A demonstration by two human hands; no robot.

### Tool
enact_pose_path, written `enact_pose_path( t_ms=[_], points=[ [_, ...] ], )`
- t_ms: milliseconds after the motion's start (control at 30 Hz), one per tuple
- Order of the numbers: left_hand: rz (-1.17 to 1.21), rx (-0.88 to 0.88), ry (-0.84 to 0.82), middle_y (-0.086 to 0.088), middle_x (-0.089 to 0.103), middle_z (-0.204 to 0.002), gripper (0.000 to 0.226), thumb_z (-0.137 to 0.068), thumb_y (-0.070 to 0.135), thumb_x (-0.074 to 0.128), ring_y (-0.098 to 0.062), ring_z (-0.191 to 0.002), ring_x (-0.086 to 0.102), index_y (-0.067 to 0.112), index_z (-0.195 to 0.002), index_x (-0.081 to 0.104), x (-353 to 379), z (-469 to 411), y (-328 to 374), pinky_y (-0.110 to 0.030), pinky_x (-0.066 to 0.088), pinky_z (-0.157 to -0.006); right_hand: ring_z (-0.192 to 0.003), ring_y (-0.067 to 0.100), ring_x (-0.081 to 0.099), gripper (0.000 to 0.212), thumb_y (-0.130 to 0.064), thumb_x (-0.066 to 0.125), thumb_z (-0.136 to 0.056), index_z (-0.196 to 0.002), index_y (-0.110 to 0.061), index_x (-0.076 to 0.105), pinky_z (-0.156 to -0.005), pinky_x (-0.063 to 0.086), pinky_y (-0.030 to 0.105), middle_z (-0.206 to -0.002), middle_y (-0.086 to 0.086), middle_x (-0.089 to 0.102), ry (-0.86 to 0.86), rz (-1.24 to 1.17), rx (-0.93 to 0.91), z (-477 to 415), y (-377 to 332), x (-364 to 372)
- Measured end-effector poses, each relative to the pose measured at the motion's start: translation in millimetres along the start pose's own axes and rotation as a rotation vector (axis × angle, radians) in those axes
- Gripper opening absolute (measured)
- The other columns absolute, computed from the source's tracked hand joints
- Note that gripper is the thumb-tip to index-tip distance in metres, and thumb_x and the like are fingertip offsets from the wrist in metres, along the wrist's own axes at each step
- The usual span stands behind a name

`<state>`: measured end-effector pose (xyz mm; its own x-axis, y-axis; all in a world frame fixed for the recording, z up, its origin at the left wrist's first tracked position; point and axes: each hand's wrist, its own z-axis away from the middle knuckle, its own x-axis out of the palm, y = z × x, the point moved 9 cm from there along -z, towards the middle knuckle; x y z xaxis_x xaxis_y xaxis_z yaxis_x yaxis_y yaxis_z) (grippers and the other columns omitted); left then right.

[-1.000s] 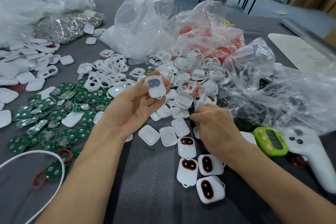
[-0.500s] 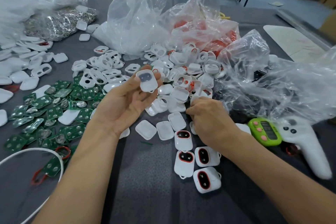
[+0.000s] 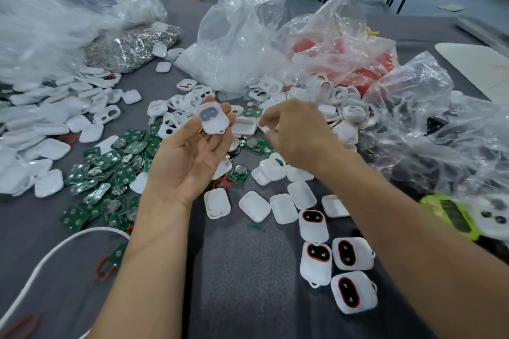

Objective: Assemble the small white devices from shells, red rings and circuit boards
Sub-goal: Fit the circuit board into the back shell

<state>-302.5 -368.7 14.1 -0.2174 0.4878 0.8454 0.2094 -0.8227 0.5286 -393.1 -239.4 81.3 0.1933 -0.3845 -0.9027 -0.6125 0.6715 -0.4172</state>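
My left hand [image 3: 190, 157] is raised palm up and holds a white shell [image 3: 212, 118] with a dark oval window at its fingertips. Just to its right, my right hand [image 3: 296, 129] is lifted off the table and pinches a small white piece [image 3: 264, 128] between thumb and fingers. Green circuit boards [image 3: 110, 170] lie scattered at the left. Loose white shells [image 3: 278, 206] lie below the hands. Several assembled white devices with red rings [image 3: 341, 272] sit at the lower right. Red rings fill a clear bag [image 3: 355, 63] at the back.
Clear plastic bags [image 3: 237, 44] stand behind the heap of shells [image 3: 325, 107], and more crowd the right side [image 3: 440, 129]. A green timer [image 3: 451, 215] and a white controller lie at the right. White back covers [image 3: 41, 129] cover the left. A white cord [image 3: 55, 253] curves at the lower left.
My right hand has risen from the pile at the right and come left toward the shell, now pinching a small white piece. The left hand keeps holding the shell.
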Motion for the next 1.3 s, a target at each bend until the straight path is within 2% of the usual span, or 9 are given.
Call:
enact_pose_path(
  t_ms=[67, 133, 233, 333, 433, 633, 733, 1100, 1300],
  points=[
    [0.001, 0.006, 0.002, -0.014, 0.071, -0.128, 0.037, -0.106, 0.015, 0.045, -0.025, -0.111, 0.073, 0.01, -0.104, 0.082, -0.4, -1.2, 2.1, -0.034, 0.06, -0.09, -0.081, 0.027, 0.068, 0.017, -0.012, 0.064, -0.087, -0.092, -0.018, 0.08, -0.076, 0.056, 0.036, -0.085, 0.006, 0.076, -0.105, -0.028, -0.061, 6.7, -18.1, 31.9],
    [0.003, 0.012, -0.007, -0.014, 0.072, -0.127, 0.034, -0.101, 0.015, 0.048, -0.024, -0.111, 0.072, 0.01, -0.105, 0.082, 0.6, -2.1, 2.7, -0.034, 0.06, -0.089, -0.08, 0.031, 0.065, 0.017, -0.027, 0.069, -0.088, -0.087, -0.012, 0.076, -0.073, 0.053, 0.037, -0.08, 0.01, 0.072, -0.18, 0.041, -0.094, 14.2, -26.6, 57.4],
    [0.011, 0.01, -0.018, -0.014, 0.072, -0.125, 0.032, -0.099, 0.015, 0.05, -0.025, -0.112, 0.072, 0.011, -0.107, 0.081, 1.4, -3.3, 1.1, -0.033, 0.06, -0.088, -0.078, 0.027, 0.057, 0.019, -0.032, 0.074, -0.085, -0.081, -0.014, 0.068, -0.068, 0.041, 0.033, -0.075, 0.004, 0.065, -0.112, 0.059, -0.114, 21.3, -27.5, 66.4],
    [-0.005, 0.008, -0.014, -0.014, 0.072, -0.126, 0.032, -0.104, 0.013, 0.046, -0.025, -0.111, 0.072, 0.01, -0.118, 0.075, 0.2, -4.6, -1.3, -0.033, 0.06, -0.089, -0.061, 0.015, 0.051, 0.017, -0.017, 0.079, -0.076, -0.072, -0.021, 0.063, -0.06, 0.038, 0.029, -0.061, -0.006, 0.056, -0.104, -0.212, -0.07, 28.6, -18.7, 61.7],
    [-0.064, -0.026, -0.01, -0.014, 0.073, -0.125, 0.036, -0.099, 0.013, 0.05, -0.025, -0.109, 0.073, 0.008, -0.134, 0.059, 2.7, -5.7, -10.1, -0.033, 0.061, -0.088, -0.053, 0.005, 0.052, 0.019, -0.008, 0.084, -0.071, -0.068, -0.02, 0.07, -0.056, 0.043, 0.021, -0.059, -0.01, 0.061, 0.047, -0.577, 0.072, 36.1, 10.3, 33.0],
    [-0.244, -0.154, -0.096, -0.018, 0.069, -0.13, 0.039, -0.093, 0.011, 0.058, -0.027, -0.114, 0.071, 0.01, -0.132, 0.063, 23.3, -3.3, -48.5, -0.034, 0.06, -0.092, -0.049, 0.02, 0.061, 0.02, 0.002, 0.074, -0.088, -0.081, -0.017, 0.074, -0.045, 0.045, 0.023, -0.066, 0.009, 0.07, 0.194, -1.224, 0.265, 62.0, 63.6, 0.0],
    [-0.297, -0.203, -0.168, -0.017, 0.069, -0.131, 0.045, -0.094, 0.0, 0.059, -0.026, -0.114, 0.071, 0.008, -0.139, 0.058, 32.5, -3.6, -64.1, -0.035, 0.06, -0.093, -0.047, 0.017, 0.054, 0.023, 0.002, 0.075, -0.086, -0.077, -0.019, 0.075, -0.045, 0.044, 0.022, -0.065, 0.009, 0.067, 0.201, -1.294, 0.286, 71.7, 71.6, 2.7],
    [-0.218, -0.27, -0.269, -0.015, 0.071, -0.124, 0.047, -0.071, -0.007, 0.076, -0.027, -0.111, 0.072, 0.008, -0.115, 0.074, 46.4, -2.4, -87.3, -0.039, 0.061, -0.089, -0.049, 0.017, 0.055, 0.02, 0.007, 0.071, -0.087, -0.086, -0.012, 0.078, -0.046, 0.044, 0.021, -0.068, 0.008, 0.067, 0.289, -1.353, 0.329, 81.7, 90.8, 1.1],
    [-0.242, -0.28, -0.286, -0.01, 0.073, -0.117, 0.06, -0.06, 0.003, 0.096, -0.026, -0.105, 0.074, 0.012, -0.116, 0.077, 49.3, -2.3, -88.0, -0.042, 0.062, -0.089, -0.054, 0.016, 0.056, 0.011, -0.016, 0.083, -0.06, -0.07, -0.019, 0.078, -0.054, 0.048, 0.023, -0.071, 0.008, 0.069, 0.238, -1.515, 0.314, 79.9, 87.6, 0.6]
  ],
)
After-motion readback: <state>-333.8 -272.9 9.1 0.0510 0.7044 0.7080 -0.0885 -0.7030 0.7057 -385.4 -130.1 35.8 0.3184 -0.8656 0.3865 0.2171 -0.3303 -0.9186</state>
